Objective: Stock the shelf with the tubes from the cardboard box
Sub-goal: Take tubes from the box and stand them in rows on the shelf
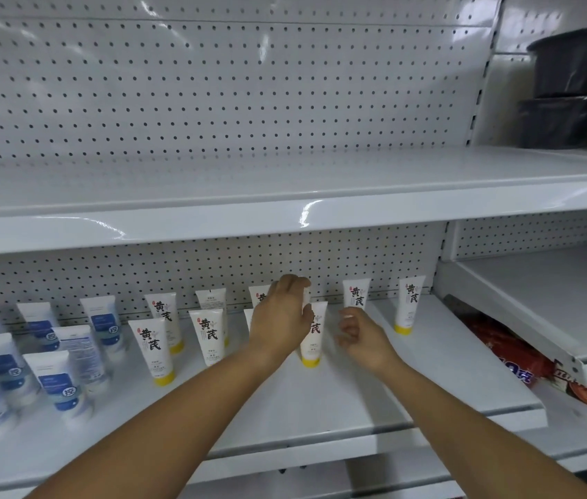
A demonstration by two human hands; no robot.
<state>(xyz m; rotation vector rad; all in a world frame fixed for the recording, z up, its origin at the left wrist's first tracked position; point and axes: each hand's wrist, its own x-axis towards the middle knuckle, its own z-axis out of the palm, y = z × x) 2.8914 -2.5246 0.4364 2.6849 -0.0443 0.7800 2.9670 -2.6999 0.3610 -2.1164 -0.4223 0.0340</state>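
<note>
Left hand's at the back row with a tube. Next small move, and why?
Probably set the tube down in the back-row gap and let go: the left hand grips it there, and the right hand hangs empty.

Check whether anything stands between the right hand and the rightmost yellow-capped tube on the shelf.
Nothing visible does. The right hand hovers empty, fingers loosely curled, to the left of the rightmost tube; only bare shelf lies between them. The next tube stands behind the hand, off that path.
</note>
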